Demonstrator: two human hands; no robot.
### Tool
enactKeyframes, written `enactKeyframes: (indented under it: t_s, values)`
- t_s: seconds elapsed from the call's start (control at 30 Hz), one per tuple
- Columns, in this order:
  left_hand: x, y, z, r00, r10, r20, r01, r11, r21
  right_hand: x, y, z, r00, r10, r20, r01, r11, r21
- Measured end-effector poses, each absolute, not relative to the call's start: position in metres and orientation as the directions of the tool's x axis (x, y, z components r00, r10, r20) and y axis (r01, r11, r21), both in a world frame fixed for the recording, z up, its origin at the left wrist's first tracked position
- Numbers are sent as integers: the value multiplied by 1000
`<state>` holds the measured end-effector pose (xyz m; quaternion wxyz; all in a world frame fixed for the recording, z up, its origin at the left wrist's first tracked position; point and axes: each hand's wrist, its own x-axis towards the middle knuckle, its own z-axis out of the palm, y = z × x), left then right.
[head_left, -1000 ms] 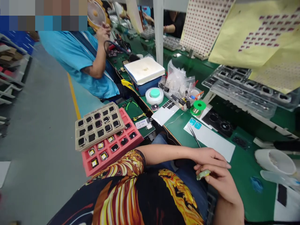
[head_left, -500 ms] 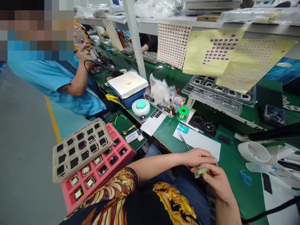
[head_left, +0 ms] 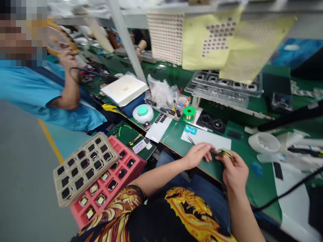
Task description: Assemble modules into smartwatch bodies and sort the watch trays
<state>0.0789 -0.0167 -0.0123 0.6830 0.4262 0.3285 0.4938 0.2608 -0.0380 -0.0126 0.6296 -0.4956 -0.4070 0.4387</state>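
Observation:
My right hand point(head_left: 236, 169) pinches a small pale-green part point(head_left: 224, 152) with a yellow edge, held just above the green bench mat point(head_left: 252, 188). My left hand point(head_left: 199, 153) rests beside it, fingers curled loosely and reaching toward the same part, touching the mat near a white sheet point(head_left: 209, 137). Black tweezers point(head_left: 189, 138) and two small blue pieces point(head_left: 190, 129) lie on that sheet, just beyond my left hand.
To my left a beige tray point(head_left: 84, 165) of dark parts sits on a red tray point(head_left: 113, 181). A white tape roll point(head_left: 143, 113), green spool point(head_left: 189, 112), clear bins and a white bowl point(head_left: 263, 142) crowd the bench. A person in blue stands at left.
Both hands have moved up from my lap onto the bench mat, nearer the white sheet. The view has swung right and tilted.

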Motion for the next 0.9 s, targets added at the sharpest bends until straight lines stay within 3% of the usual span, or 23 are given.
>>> enactKeyframes:
  t_s: [0.13,0.23,0.37,0.6,0.9]
  values:
    - [67,-31,-16,295,954,-50,-432,180,884,244,-47,-2,200,934,297,198,258,-946]
    - [62,-33,-17,328,944,-11,-401,150,904,242,-47,6,158,911,381,326,316,-891]
    - [60,-33,-19,346,938,3,-357,129,925,240,-49,8,114,900,420,393,347,-852]
    - [59,-32,-27,357,931,78,-398,76,914,234,-49,2,-4,807,590,393,544,-741]
    - [54,-31,-35,364,921,141,-369,3,930,234,-51,3,-49,761,647,489,583,-649]
